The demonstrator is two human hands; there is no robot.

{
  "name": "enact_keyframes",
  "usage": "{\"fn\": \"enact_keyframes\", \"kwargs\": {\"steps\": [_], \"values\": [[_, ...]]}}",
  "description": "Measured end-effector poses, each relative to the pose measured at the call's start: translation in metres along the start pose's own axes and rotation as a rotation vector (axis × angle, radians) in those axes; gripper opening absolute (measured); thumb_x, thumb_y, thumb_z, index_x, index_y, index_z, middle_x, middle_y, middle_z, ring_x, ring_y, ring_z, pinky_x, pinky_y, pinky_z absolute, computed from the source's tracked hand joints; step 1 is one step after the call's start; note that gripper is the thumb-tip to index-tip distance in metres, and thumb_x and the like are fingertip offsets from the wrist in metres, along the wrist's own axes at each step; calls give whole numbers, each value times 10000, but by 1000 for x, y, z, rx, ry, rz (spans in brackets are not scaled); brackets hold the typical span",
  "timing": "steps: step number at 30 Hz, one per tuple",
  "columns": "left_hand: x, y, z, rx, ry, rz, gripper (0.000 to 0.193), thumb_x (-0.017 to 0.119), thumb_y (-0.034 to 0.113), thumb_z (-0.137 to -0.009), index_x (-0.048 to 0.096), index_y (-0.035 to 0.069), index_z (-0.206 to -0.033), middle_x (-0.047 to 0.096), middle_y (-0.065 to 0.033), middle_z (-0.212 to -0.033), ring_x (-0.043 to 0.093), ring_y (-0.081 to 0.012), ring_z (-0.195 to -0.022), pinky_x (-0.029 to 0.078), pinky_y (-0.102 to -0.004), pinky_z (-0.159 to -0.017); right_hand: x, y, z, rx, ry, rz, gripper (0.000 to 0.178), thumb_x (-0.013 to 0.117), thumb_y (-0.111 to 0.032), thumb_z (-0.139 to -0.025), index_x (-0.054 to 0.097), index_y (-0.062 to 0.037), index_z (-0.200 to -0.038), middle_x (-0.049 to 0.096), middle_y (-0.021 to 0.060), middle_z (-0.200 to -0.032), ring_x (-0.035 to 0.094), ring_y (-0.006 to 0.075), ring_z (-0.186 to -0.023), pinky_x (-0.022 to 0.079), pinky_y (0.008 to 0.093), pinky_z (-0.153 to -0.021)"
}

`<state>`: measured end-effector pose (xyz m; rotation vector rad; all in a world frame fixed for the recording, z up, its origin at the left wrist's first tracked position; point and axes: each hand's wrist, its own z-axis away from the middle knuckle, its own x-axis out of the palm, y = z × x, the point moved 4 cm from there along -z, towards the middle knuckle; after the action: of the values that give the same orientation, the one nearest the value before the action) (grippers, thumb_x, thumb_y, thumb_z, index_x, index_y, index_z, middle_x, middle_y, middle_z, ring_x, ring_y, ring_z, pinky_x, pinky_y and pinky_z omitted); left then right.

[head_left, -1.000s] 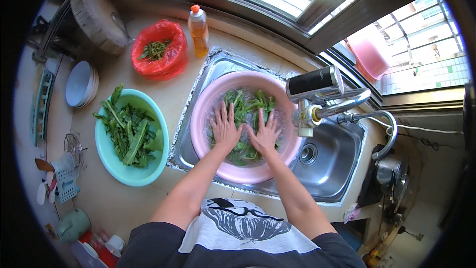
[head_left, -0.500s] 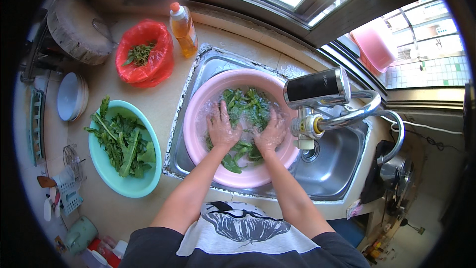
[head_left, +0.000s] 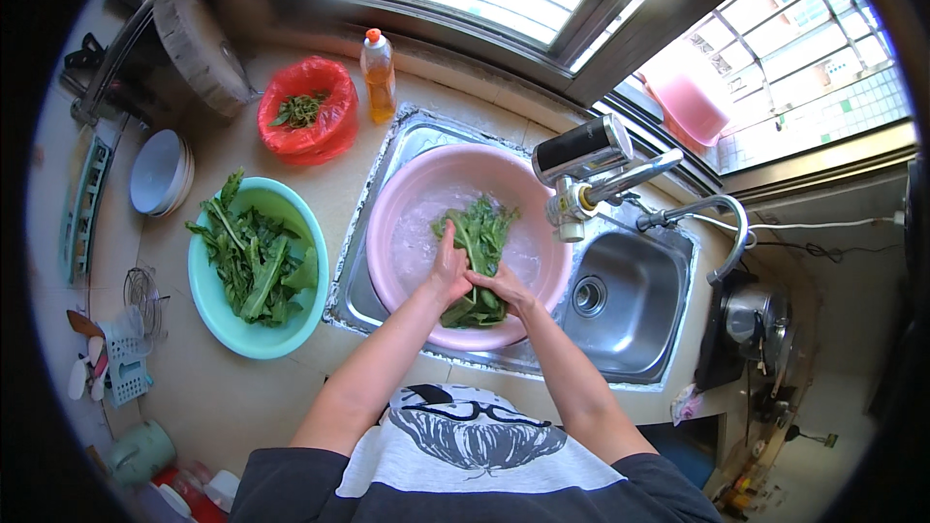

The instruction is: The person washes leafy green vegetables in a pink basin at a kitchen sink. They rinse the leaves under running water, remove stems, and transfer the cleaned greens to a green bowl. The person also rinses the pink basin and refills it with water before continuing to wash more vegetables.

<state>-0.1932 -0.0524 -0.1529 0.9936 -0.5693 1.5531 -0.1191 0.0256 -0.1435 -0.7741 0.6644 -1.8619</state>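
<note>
A bunch of leafy greens (head_left: 482, 232) is gathered between my two hands over a pink basin (head_left: 387, 203) of water, which sits in the left bowl of the steel sink. My left hand (head_left: 449, 269) is closed along the bunch's left side, thumb side up. My right hand (head_left: 502, 287) wraps the lower right of the bunch, its fingertips close to my left hand. Leaves hide part of the fingers. To the left, a mint-green basin (head_left: 312, 315) holds more leafy greens (head_left: 254, 266).
Faucet (head_left: 591, 192) with a black-and-chrome heater body reaches over the basin's right rim. The right sink bowl (head_left: 620, 315) has a drain. Behind the mint basin stand a red plastic bag (head_left: 334, 136) with trimmings and a bottle of orange liquid (head_left: 379, 82). Stacked bowls (head_left: 158, 172) are at far left.
My hands have come together from spread apart in the water and drawn the loose greens into one bunch. The whole view has shifted slightly.
</note>
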Motion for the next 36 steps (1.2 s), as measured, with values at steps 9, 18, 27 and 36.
{"fn": "enact_keyframes", "kwargs": {"steps": [9,18,27,36], "values": [[23,63,92,25,271,-1074,651,510,570,-877,521,47,-1264,590,-106,-1198,563,-223,-1074,411,-360,-903,-14,-85,50,8,91,622,338,737,-73,-692,611,41,-985,651,82,-859,613,157,-747,505,303,-694],[23,165,268,797,459,-1011,300,498,257,-966,601,40,-1144,639,-57,-1102,597,-144,-976,448,-279,-856,-38,-116,107,14,182,1798,473,651,-108,-731,527,-87,-1187,669,144,-929,647,308,-925,512,386,-797],[-67,204,322,967,1101,-1562,365,643,235,-864,587,-7,-1131,549,-175,-1223,484,-285,-1195,374,-364,-1010,-110,-137,176,-77,145,1366,642,710,-91,-609,548,-141,-1228,661,190,-971,643,337,-898,510,404,-776],[-125,222,309,695,1296,-1544,721,672,393,-810,385,-22,-1325,406,-240,-1360,390,-369,-1267,321,-412,-1055,-232,-75,240,-278,558,991,743,681,32,-593,490,-73,-1304,653,126,-1067,617,195,-973,458,305,-884]]}}
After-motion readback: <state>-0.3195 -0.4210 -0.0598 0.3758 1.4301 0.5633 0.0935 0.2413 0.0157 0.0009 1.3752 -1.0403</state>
